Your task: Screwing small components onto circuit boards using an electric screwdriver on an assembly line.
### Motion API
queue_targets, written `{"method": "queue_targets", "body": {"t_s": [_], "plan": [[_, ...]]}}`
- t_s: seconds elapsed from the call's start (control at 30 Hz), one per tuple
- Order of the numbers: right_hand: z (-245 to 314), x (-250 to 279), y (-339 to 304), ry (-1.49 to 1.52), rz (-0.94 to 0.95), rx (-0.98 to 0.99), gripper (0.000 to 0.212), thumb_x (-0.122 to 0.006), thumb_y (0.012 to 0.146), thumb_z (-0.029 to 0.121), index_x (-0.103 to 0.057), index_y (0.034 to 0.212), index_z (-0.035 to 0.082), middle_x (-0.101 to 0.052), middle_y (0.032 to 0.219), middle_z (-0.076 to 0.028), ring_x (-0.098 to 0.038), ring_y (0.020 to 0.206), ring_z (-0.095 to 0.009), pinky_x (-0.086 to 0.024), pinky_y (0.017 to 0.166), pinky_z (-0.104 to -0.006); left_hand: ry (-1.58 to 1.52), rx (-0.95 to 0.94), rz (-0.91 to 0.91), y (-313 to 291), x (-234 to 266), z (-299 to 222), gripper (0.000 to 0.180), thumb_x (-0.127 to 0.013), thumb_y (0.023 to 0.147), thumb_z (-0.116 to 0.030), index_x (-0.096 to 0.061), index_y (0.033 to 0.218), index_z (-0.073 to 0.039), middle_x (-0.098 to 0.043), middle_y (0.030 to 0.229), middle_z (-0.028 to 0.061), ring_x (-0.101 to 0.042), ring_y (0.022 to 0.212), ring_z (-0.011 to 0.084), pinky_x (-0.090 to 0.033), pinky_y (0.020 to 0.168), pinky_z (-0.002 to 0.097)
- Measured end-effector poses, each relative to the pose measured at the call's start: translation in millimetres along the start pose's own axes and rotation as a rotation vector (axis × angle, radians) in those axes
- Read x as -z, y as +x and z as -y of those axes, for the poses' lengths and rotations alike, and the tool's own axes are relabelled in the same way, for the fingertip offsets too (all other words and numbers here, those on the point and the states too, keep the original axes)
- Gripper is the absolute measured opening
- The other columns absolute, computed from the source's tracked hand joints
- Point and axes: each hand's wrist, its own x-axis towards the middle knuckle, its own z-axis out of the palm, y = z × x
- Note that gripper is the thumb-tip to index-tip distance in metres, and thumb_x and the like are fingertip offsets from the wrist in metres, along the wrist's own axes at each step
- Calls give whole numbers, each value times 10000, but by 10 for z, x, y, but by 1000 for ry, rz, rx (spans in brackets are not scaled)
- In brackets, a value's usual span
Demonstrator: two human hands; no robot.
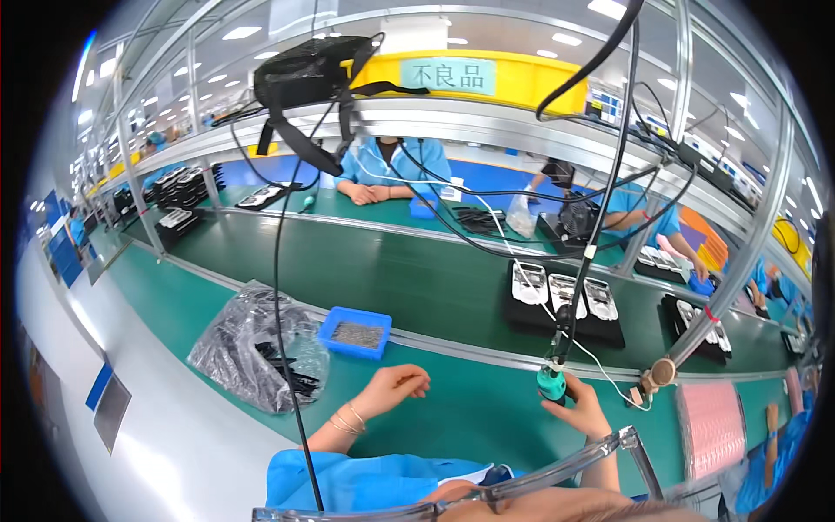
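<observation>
My right hand (584, 411) is at the hanging electric screwdriver (551, 383), its thumb and fingers curved round the teal lower part. That tool hangs from a dark cable over the near edge of the belt. Over the green bench, my left hand (396, 390) is held with its fingers curled together; whatever they hold, if anything, is too small to make out. Closest to it is a blue tray (355, 351) of small metal screws. To the left of the tray lies a clear plastic bag (235, 348) with black parts in it.
A dark green conveyor belt (391, 278) runs across, carrying black trays of white housings (567, 296). Pink bubble wrap (711, 428) lies at right. Cables and a metal post (739, 261) stand in the reach. Across the belt sits a co-worker (396, 165) with folded hands.
</observation>
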Motion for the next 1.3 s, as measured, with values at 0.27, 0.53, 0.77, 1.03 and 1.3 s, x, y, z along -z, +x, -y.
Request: {"method": "queue_targets", "body": {"t_s": [0.27,0.53,0.77,1.03,1.3], "plan": [[149,28,-31,-78,-50,46,548,-740,678,85,-523,1171,-16,-624,1031,-129,-601,924,-183,-466,833,-301,287,26,-330,-781,809,-440,169,-527,878,-97,-597,921,50,-635,784,92,-618,737,145,-502,665,268],[679,356,-308,-217,-442,189,381,-632,688,-11,-564,1063,-7,-612,1000,-125,-582,952,-236,-446,858,-314,612,-393,-1018,-936,1595,-1704,110,-531,844,-39,-600,885,38,-601,695,90,-573,635,105,-444,573,246],[1787,-476,242,152,-144,885,209,-591,665,-114,-621,834,3,-646,791,-119,-637,738,-268,-521,639,-340,1256,-907,-505,292,1257,-2746,205,-651,732,-70,-589,910,10,-605,875,93,-569,880,248,-447,756,313],[2508,-1073,1668,90,-81,891,112,-530,780,-65,-596,862,-29,-632,823,-109,-604,781,-190,-472,737,-294,1664,-814,-462,976,1980,-2772,99,-612,733,-100,-596,763,-7,-605,794,98,-571,810,252,-439,750,357],[3191,-886,3180,289,-266,990,143,-541,842,33,-577,980,19,-623,893,-51,-602,812,-122,-485,701,-253,-99,-765,-175,963,2647,-3532,248,-358,912,-168,-470,993,38,-575,1078,234,-601,954,286,-474,810,332]]}}
